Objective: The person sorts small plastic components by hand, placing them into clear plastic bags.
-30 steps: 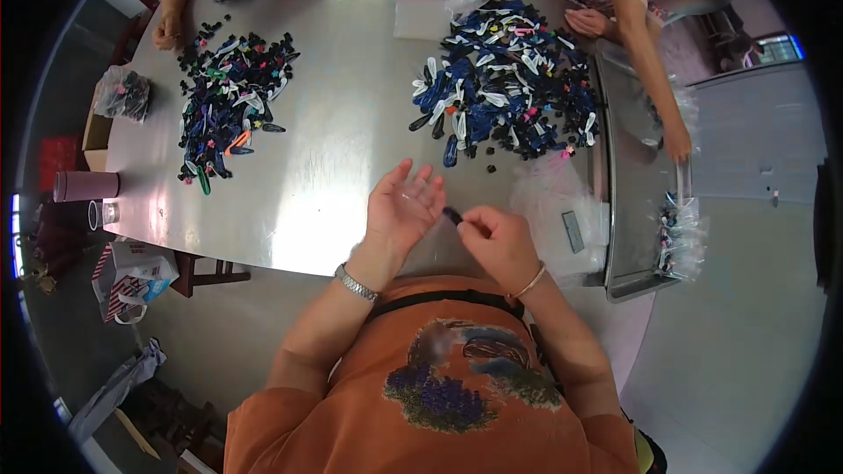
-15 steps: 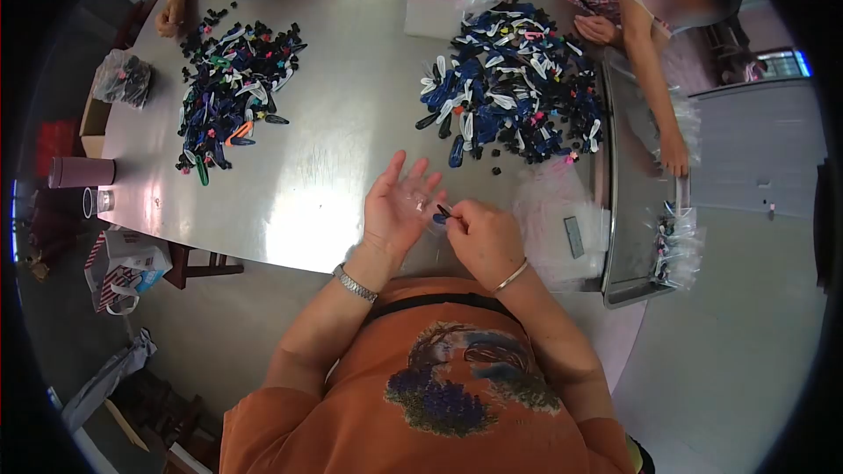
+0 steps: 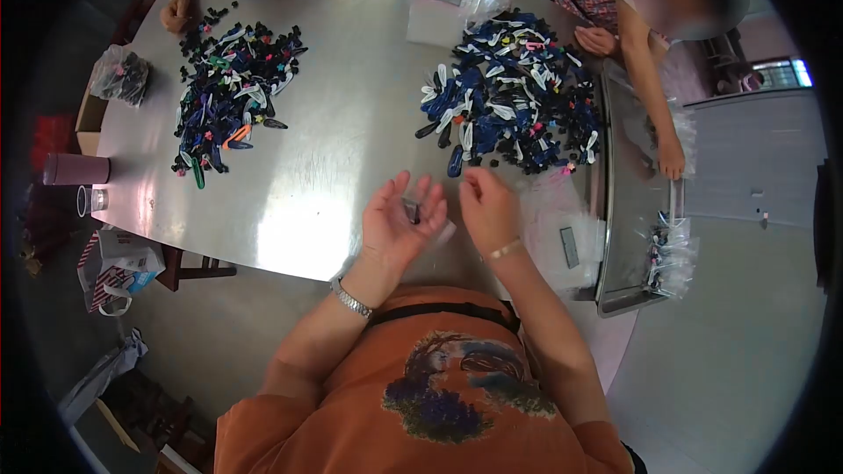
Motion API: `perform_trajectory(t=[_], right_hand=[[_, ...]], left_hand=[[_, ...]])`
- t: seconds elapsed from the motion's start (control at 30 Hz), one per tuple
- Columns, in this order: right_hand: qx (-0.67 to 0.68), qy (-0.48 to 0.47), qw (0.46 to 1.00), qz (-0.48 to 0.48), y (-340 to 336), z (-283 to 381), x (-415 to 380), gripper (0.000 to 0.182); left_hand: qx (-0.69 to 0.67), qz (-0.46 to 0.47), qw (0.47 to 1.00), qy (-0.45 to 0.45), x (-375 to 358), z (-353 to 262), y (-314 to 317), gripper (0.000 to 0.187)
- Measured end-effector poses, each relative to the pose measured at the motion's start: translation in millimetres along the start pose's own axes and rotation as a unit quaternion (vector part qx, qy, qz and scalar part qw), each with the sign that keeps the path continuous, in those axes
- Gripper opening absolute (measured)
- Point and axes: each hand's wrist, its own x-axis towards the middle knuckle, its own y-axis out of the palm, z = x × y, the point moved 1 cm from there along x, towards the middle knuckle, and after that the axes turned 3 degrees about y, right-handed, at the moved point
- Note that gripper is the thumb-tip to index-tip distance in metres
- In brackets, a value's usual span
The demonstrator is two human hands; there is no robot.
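My left hand (image 3: 395, 224) is turned palm up above the near table edge, fingers curled round a small clear plastic bag (image 3: 446, 232). A dark piece, probably a hair clip (image 3: 411, 210), shows at its palm. My right hand (image 3: 490, 213) is at the near edge of a large pile of hair clips (image 3: 505, 96). Its fingers are bent and pressed together; what they hold, if anything, is hidden. Navy, white and black snap clips and small black clips make up the pile. Flat clear bags (image 3: 553, 211) with a grey bar (image 3: 569, 247) on them lie right of my right hand.
A second clip pile (image 3: 233, 96) lies on the left of the metal table (image 3: 351, 53). A metal tray (image 3: 628, 298) with filled bags (image 3: 672, 254) stands at the right. A co-worker's hand (image 3: 671, 158) rests at the tray; another person's hand (image 3: 176, 15) is far left.
My right hand has left the bag at my left palm and moved up and right to the pile's near edge. My left fingers have curled in more.
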Motion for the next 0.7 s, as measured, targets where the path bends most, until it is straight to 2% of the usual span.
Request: perform_trajectory(t=[0.07,0.1,0.17,0.2,0.3,0.37,0.7], right_hand=[[-0.189,-0.042,0.981,0.005,21.4,-20.8,18.6,0.014],[-0.187,-0.042,0.981,0.003,25.6,-23.7,23.2,0.014],[-0.298,0.02,0.954,0.026,32.3,-30.1,31.5,0.02],[-0.297,0.017,0.954,0.028,32.0,-31.5,31.8,0.02],[-0.248,0.003,0.968,0.044,20.8,-37.9,22.2,0.02],[-0.168,0.077,0.982,0.03,12.9,-40.7,18.5,0.02],[0.081,0.136,0.987,0.024,-5.5,-53.4,12.1,0.019]], left_hand=[[0.031,0.0,0.999,-0.011,-2.5,4.0,1.6,0.028],[0.033,0.001,0.999,-0.011,-3.1,2.4,0.1,0.028],[0.054,-0.013,0.998,0.001,-1.0,-4.7,-3.2,0.027],[0.052,-0.012,0.999,0.004,-0.6,-8.9,-3.4,0.027],[0.051,-0.004,0.999,0.009,-0.7,-13.9,-5.7,0.027],[0.064,-0.004,0.998,0.009,-0.9,-11.6,-4.3,0.026],[0.088,-0.018,0.996,0.008,3.0,-1.7,5.5,0.024]])
